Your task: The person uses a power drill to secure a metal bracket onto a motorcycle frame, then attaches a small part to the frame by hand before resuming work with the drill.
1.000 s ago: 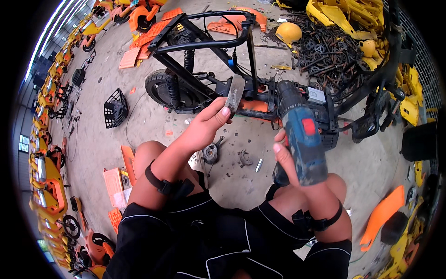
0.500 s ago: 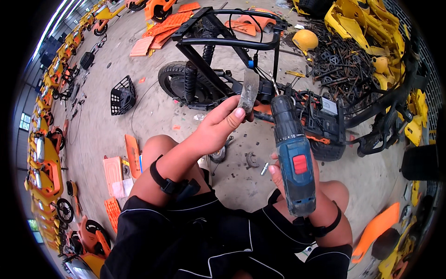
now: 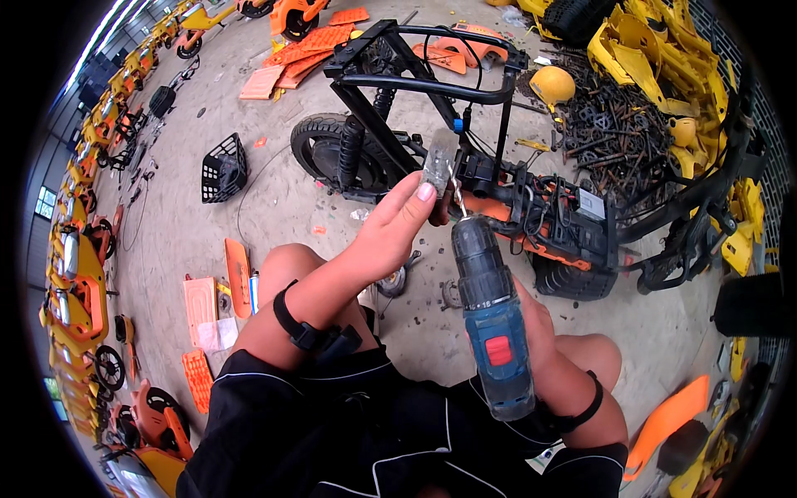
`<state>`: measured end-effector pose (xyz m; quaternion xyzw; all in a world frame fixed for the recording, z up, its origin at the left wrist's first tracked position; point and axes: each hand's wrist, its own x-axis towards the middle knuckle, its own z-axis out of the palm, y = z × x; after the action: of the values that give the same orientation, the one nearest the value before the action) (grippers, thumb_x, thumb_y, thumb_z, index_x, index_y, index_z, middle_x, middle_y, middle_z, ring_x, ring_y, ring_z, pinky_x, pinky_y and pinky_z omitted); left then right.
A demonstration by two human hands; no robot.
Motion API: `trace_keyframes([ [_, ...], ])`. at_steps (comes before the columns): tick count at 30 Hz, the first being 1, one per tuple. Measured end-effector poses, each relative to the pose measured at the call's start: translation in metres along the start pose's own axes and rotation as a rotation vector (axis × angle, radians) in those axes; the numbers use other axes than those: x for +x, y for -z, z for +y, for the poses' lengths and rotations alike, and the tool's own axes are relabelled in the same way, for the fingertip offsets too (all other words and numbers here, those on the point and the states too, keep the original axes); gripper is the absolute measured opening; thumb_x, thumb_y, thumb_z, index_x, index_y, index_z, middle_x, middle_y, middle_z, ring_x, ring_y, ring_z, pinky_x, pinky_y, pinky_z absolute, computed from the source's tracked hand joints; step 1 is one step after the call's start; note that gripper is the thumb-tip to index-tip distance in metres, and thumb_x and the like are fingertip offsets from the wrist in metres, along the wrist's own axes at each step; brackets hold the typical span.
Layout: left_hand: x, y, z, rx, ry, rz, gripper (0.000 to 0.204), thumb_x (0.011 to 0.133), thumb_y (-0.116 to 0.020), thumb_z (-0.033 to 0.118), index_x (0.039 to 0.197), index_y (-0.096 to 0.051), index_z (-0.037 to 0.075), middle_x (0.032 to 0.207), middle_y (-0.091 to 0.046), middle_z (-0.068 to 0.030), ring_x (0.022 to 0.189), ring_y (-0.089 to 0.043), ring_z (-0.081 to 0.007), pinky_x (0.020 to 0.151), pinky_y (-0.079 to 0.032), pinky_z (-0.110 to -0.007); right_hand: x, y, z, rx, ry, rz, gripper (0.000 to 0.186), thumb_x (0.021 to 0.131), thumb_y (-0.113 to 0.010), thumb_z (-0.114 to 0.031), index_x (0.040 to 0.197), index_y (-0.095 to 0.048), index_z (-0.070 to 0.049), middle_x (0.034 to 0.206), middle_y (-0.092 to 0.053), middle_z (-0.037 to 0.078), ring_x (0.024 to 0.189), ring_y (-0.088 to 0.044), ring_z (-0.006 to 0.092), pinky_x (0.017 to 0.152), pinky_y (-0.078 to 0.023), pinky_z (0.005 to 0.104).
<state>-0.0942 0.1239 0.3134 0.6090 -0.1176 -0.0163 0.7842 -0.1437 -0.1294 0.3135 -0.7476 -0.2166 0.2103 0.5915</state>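
My left hand (image 3: 394, 224) is closed on a grey, worn, block-like piece (image 3: 437, 162), held up with the thumb on its near side. My right hand (image 3: 538, 324) grips a blue cordless drill (image 3: 496, 332) with a black chuck and a red patch on top; the drill body hides most of its fingers. A spiral drill bit (image 3: 457, 189) points away from me, its tip beside the grey piece. Whether the tip touches it, I cannot tell.
Beyond my hands stands a stripped black scooter frame (image 3: 427, 80) with a rear wheel (image 3: 336, 153). A black basket (image 3: 224, 168) lies on the floor to the left. Dark metal parts (image 3: 614, 124) and yellow panels (image 3: 656, 58) are heaped at the right. Orange panels (image 3: 238, 278) lie near my left knee.
The drill has swung left, bringing its bit beside the grey piece. My left hand has turned that piece slightly. A small metal pin seen by my right fingers is now out of sight.
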Motion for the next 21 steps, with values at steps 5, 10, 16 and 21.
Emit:
trace_keyframes([
  [5,0.002,-0.006,0.008,0.061,0.03,0.094,0.054,0.108,-0.043,0.045,0.133,-0.054,-0.001,0.102,-0.056,-0.0049,0.095,-0.05,-0.0148,0.089,-0.041,-0.032,-0.002,0.003,0.007,-0.307,0.318,-0.009,0.082,0.076,-0.075,-0.007,0.149,-0.037,0.003,0.107,-0.073,0.014,0.085,-0.07,0.0297,0.08,-0.054,0.0392],
  [10,0.004,-0.004,-0.001,0.063,-0.019,0.098,0.054,0.108,-0.042,0.046,0.131,-0.055,-0.001,0.098,-0.054,-0.0046,0.092,-0.05,-0.0149,0.087,-0.042,-0.031,-0.001,0.002,0.0,-0.416,0.487,0.043,0.086,0.071,-0.078,-0.012,0.146,-0.04,0.007,0.103,-0.074,0.014,0.076,-0.07,0.0296,0.074,-0.053,0.0389],
  [16,0.005,-0.007,-0.001,0.093,-0.015,0.125,0.053,0.108,-0.042,0.045,0.131,-0.055,-0.001,0.097,-0.053,-0.0044,0.091,-0.05,-0.0145,0.086,-0.043,-0.03,0.0,0.002,-0.003,-0.465,0.548,0.066,0.088,0.068,-0.08,-0.015,0.145,-0.042,0.009,0.097,-0.074,0.013,0.07,-0.069,0.0271,0.07,-0.052,0.0379],
  [21,0.005,-0.008,-0.002,0.098,-0.021,0.143,0.051,0.108,-0.042,0.043,0.13,-0.054,-0.001,0.097,-0.053,-0.0041,0.091,-0.05,-0.0141,0.086,-0.043,-0.03,0.0,0.003,-0.005,-0.484,0.572,0.078,0.087,0.069,-0.08,-0.015,0.144,-0.043,0.009,0.096,-0.074,0.013,0.069,-0.069,0.0265,0.069,-0.052,0.0374],
])
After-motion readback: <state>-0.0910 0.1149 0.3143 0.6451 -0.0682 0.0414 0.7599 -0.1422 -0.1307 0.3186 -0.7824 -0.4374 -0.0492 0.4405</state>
